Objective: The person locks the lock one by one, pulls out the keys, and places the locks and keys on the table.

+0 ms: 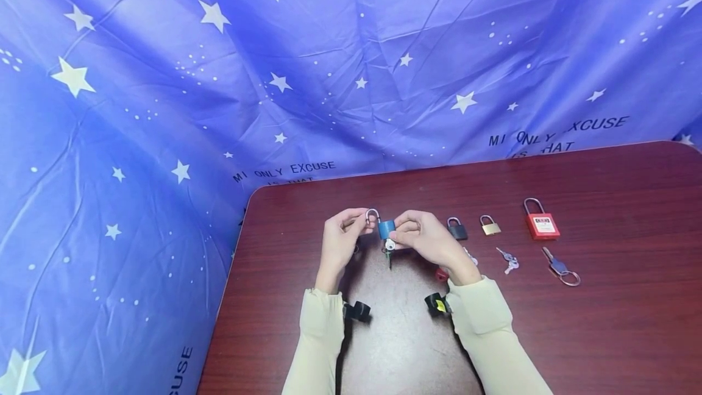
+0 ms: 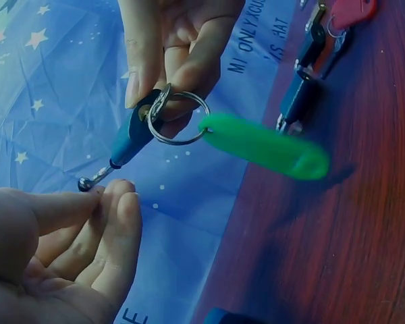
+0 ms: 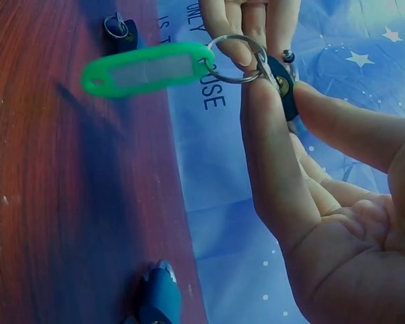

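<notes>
A blue padlock (image 1: pixel 386 228) is held up above the table, its shackle (image 1: pixel 372 212) raised with one end free of the body. My right hand (image 1: pixel 425 236) pinches the padlock body between thumb and fingers. At the shackle, my left hand (image 1: pixel 342 239) has its thumb and fingertips closed on the metal. A silver key (image 1: pixel 390 244) sits at the keyhole side of the body. From its ring (image 2: pixel 179 138) hangs a green key tag (image 2: pixel 270 148), also seen in the right wrist view with a pale label (image 3: pixel 148 71).
On the right of the dark red table (image 1: pixel 631 322) stand a black padlock (image 1: pixel 456 230), a brass padlock (image 1: pixel 491 227) and a red padlock (image 1: pixel 542 225). Small keys (image 1: pixel 509 259), a ringed key (image 1: pixel 559 267) and a red tag (image 1: pixel 441 274) lie nearer. A starry blue curtain (image 1: pixel 340 29) hangs behind.
</notes>
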Tool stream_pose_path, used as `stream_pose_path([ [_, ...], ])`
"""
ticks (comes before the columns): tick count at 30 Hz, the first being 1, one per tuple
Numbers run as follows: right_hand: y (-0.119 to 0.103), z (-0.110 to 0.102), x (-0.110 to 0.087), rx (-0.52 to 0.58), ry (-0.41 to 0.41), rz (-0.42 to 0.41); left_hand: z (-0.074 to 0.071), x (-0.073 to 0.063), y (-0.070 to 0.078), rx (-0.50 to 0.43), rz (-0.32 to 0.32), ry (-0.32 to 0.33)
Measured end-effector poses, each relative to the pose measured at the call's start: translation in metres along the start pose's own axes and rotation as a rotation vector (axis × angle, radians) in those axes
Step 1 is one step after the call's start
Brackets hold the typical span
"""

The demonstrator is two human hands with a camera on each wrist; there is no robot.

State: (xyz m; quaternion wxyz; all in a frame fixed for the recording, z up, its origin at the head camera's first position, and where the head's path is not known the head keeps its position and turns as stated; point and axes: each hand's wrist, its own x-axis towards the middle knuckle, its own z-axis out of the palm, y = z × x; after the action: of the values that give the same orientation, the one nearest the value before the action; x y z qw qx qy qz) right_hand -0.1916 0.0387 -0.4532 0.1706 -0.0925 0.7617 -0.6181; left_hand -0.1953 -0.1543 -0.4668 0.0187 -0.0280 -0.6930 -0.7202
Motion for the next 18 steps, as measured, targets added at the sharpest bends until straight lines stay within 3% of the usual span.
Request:
stream_pose_path([
  [8,-0.0053,0.0012,-0.0029,-0.005,-0.002,-0.012,0.0009,-0.0016,0.0018,-0.008,0.060,-0.013],
  [12,-0.0064,0.0026,-0.0041,-0.012,-0.007,-0.038,0.0016,-0.0019,0.0019,-0.027,0.119,-0.057],
  [18,-0.0074,0.0028,-0.0054,-0.042,0.010,-0.090,0.0017,-0.0019,0.0019,0.035,0.186,-0.119],
])
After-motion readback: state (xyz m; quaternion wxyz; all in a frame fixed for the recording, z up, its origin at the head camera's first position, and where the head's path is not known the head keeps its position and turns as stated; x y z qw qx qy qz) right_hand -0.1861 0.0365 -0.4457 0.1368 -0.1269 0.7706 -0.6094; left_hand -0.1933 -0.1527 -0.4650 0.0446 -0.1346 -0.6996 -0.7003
